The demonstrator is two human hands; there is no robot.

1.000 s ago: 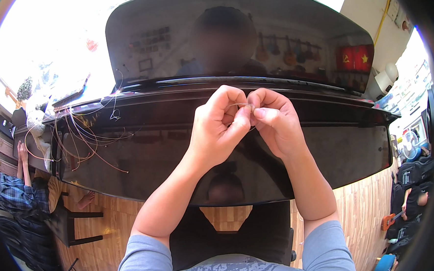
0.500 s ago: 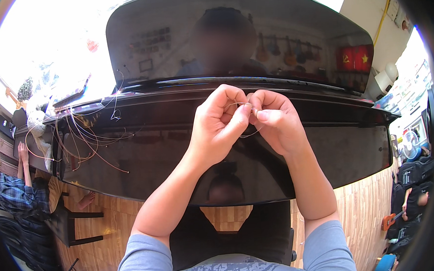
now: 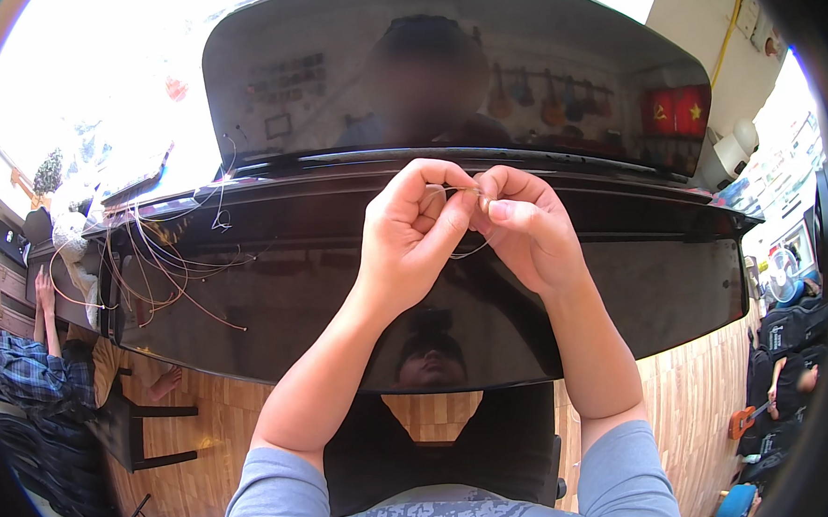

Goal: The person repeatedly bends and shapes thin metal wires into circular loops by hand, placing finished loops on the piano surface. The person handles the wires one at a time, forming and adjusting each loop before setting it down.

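Note:
My left hand (image 3: 410, 226) and my right hand (image 3: 529, 229) meet above a glossy black piano lid (image 3: 650, 288). Between them they pinch a thin, looped guitar string (image 3: 470, 254). Thumb and forefinger of each hand are closed on it, fingertips nearly touching. Part of the loop hangs below the hands; the rest is hidden by my fingers. To the left, several loose guitar strings (image 3: 180, 288), pale and copper-coloured, lie tangled on the lid's left end, some ends reaching toward its middle.
Behind my hands rises the piano's tall glossy panel (image 3: 552, 27), full of reflections. At far left another person (image 3: 35, 358) sits near a dark stool (image 3: 151, 427). Black bags (image 3: 792, 328), a fan (image 3: 783, 272) and a small orange instrument (image 3: 743, 424) stand along the right.
My fingertips have shifted slightly on the string, and its loop has turned a little between them. My forearms stay nearly in place.

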